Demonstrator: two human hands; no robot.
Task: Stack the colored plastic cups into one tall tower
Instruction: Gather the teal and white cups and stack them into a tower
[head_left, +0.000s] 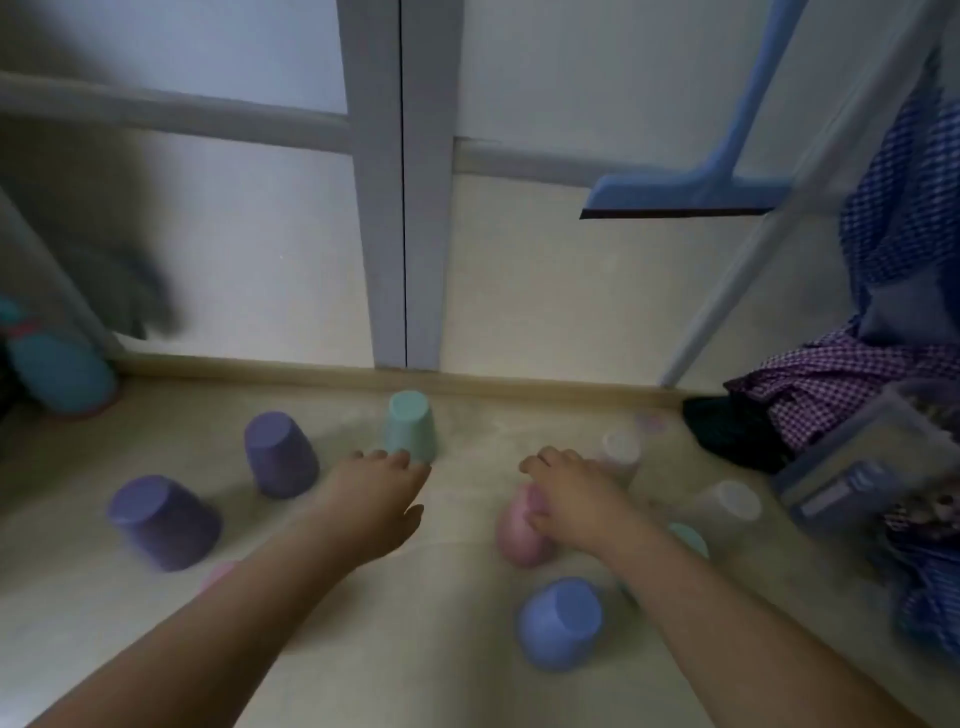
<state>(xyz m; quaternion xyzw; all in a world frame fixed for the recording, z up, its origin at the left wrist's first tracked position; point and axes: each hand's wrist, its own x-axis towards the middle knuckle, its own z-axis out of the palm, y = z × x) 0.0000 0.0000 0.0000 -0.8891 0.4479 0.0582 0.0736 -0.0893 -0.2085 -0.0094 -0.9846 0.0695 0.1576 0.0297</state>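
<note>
Upside-down plastic cups stand scattered on the pale floor. Two purple cups (280, 454) (163, 522) sit at the left, a mint cup (410, 426) near the baseboard, a blue cup (561, 621) in front. A pink cup (519, 527) is partly under my right hand (571, 496), whose fingers curl around it. Two whitish cups (621, 449) (730, 501) stand to the right, and a second mint cup (688, 538) peeks out behind my right forearm. My left hand (374, 493) hovers open, fingertips just short of the mint cup. The image is blurred.
A baseboard (519, 387) and grey door frame (402, 208) close off the far side. A blue squeegee (691, 192) leans at the back right. Checked cloths (831, 384) and a plastic box (852, 462) crowd the right. A teal bottle (57, 374) stands at the left. A pink object (218, 571) shows beside my left forearm.
</note>
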